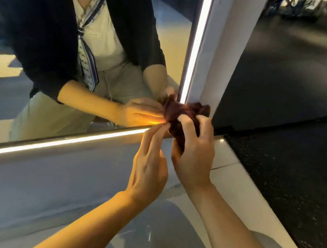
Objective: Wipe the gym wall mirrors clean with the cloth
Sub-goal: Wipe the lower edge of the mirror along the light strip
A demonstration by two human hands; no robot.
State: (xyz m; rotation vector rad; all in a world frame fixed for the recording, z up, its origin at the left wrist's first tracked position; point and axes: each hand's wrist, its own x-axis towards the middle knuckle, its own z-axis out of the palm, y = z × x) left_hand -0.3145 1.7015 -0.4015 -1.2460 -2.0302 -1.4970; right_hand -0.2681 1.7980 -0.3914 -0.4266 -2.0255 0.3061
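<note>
**Mirror corner, cloth in hand**

Here, item by item. Wall mirror (38,109): large pane, lower right corner in view, bordered by a lit strip (58,142) along its bottom edge and a second lit strip (195,46) up its right edge. White pillar (222,49): stands just beside the mirror's right edge. Pale ledge (50,182): glossy, runs below the mirror's bottom edge. Floor (286,168): dark, speckled, to the right of the ledge; a lighter glossy floor shows in the reflection. Reflection: a person's torso in a dark cardigan, pale top and patterned scarf, with both forearms reaching to the corner.

Cloth (182,111): dark maroon, bunched, pressed at the mirror's lower right corner where the two lit strips meet, touching the pillar's base.

Right hand (194,147): fingers curled round the cloth from below and the front, gripping it.

Left hand (150,163): just beside the right, thumb and fingertips brought together at the cloth's left edge; whether they actually pinch the fabric cannot be told.
</note>
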